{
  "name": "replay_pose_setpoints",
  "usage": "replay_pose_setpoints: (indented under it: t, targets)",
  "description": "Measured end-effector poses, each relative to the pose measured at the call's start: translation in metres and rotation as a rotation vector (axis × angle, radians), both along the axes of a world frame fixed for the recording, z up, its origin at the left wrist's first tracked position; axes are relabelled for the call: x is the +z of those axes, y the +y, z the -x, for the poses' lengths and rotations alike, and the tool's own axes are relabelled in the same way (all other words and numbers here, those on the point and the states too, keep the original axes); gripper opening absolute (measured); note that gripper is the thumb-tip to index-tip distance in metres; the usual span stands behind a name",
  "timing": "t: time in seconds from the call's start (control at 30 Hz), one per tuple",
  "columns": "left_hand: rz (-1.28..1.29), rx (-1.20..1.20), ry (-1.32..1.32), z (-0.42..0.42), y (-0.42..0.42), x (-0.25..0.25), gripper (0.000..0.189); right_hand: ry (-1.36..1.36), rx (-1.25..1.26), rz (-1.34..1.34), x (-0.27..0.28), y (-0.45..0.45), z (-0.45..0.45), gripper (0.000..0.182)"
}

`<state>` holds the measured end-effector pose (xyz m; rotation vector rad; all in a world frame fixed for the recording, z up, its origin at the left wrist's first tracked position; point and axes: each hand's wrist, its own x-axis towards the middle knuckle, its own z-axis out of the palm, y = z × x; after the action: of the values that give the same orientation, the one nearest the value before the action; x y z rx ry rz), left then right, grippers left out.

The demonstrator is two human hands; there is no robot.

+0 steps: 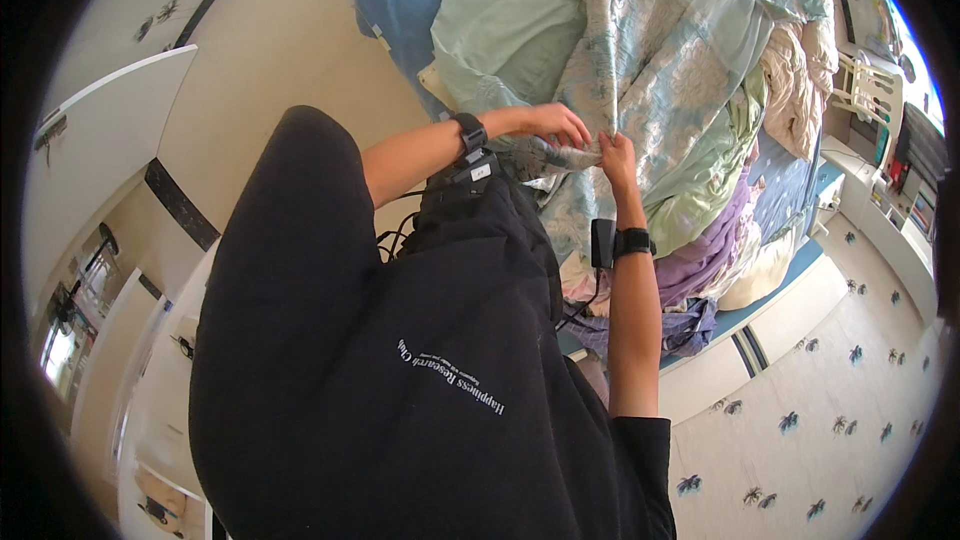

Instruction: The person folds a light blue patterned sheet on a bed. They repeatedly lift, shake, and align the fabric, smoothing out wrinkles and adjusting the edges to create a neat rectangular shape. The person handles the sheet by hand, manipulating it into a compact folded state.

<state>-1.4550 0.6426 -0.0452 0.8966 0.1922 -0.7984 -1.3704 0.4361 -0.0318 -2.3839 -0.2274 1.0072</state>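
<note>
A large blue and beige floral bedding cover with a pale green satin side spreads before me. My right hand pinches its edge between thumb and fingers, close to a raised fold that runs away from me. Just to the left, my left hand lies over a gathered part of the same cover, fingers slightly bent and pointing right. Whether those fingers grip the cloth is hidden. Each wrist wears a black strap.
A blue cloth-covered piece lies at the far left of the bedding. Green, purple and cream bedding is heaped on the bed at right. Beyond stand a white chair and a desk. A white door panel is at left.
</note>
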Motion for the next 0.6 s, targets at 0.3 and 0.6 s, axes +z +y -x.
replay_pose_setpoints:
  t: [0.3, 0.6]
  targets:
    - [-0.415, -0.349, 0.024, 0.003, -0.009, -0.062, 0.088, 0.280, -0.393, -0.494, 0.091, -0.008, 0.028, 0.022]
    - [0.231, 0.197, 0.110, -0.072, -0.044, -0.055, 0.086, 0.355, -0.433, -0.529, 0.116, -0.009, 0.043, 0.022]
